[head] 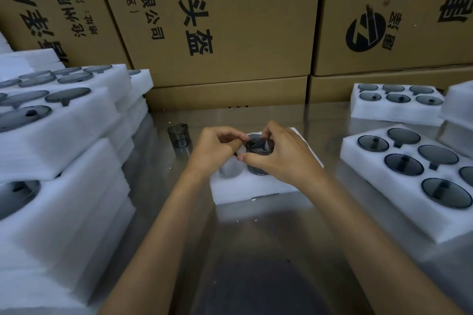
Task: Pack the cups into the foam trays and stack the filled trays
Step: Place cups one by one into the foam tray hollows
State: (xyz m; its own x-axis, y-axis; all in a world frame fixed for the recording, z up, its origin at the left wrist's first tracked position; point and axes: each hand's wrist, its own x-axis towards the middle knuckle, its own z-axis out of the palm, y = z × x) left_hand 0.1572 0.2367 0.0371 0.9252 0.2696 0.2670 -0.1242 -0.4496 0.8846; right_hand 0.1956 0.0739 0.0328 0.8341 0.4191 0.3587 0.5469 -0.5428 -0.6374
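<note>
A dark smoky cup stands half sunk in a hole of the white foam tray at the table's middle. My right hand grips the cup from the right, thumb and fingers curled round its rim. My left hand pinches the rim from the left. A second dark cup stands loose on the table, left of the tray. Most of the tray's other holes are hidden under my hands.
Stacks of filled foam trays rise at the left. Another filled tray lies at the right, one more behind it. Cardboard boxes wall off the back. The steel table reflects in front.
</note>
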